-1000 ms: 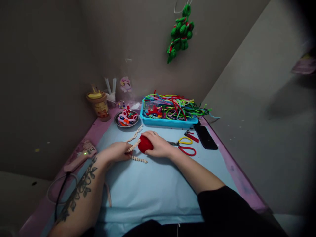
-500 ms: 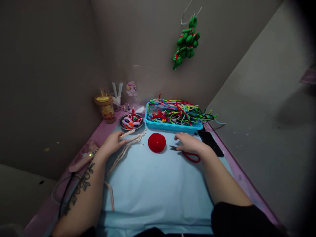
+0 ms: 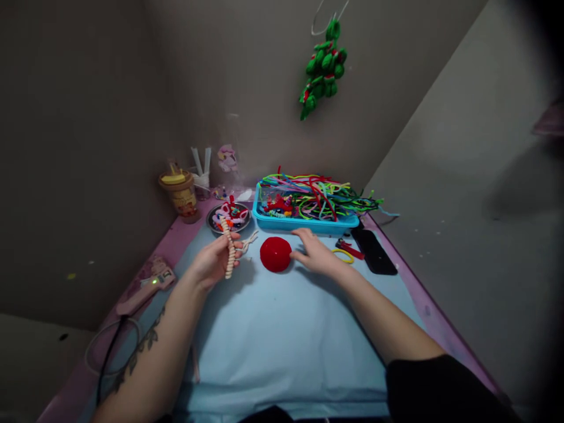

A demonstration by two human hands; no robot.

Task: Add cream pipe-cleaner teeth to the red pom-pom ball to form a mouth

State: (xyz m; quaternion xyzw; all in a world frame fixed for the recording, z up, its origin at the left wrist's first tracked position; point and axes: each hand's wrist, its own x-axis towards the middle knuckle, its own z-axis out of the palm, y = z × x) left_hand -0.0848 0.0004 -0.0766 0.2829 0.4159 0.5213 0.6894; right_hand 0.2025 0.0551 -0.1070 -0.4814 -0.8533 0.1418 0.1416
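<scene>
My left hand (image 3: pixel 214 261) is closed around a twisted cream pipe-cleaner stick (image 3: pixel 229 249) and holds it upright just above the light blue mat (image 3: pixel 273 335). A red fuzzy dome (image 3: pixel 275 254) lies on the mat between my hands. My right hand (image 3: pixel 317 254) rests flat beside the dome's right side, fingers stretched out, fingertips close to it. It covers the blades of the scissors, whose yellow handle (image 3: pixel 344 254) shows behind it. More cream pipe cleaners (image 3: pixel 249 239) lie behind my left hand.
A blue tray (image 3: pixel 304 222) of coloured pipe cleaners stands at the back. Left of it are a metal dish (image 3: pixel 228 216) of small craft pieces and a yellow cup (image 3: pixel 178 195). A black phone (image 3: pixel 374 250) lies right, a pink glue gun (image 3: pixel 145 286) left. A green ornament (image 3: pixel 324 67) hangs on the wall.
My left hand has lifted the cream stick from flat on the mat to upright. My right hand has slid left from the scissors' handles toward the red dome.
</scene>
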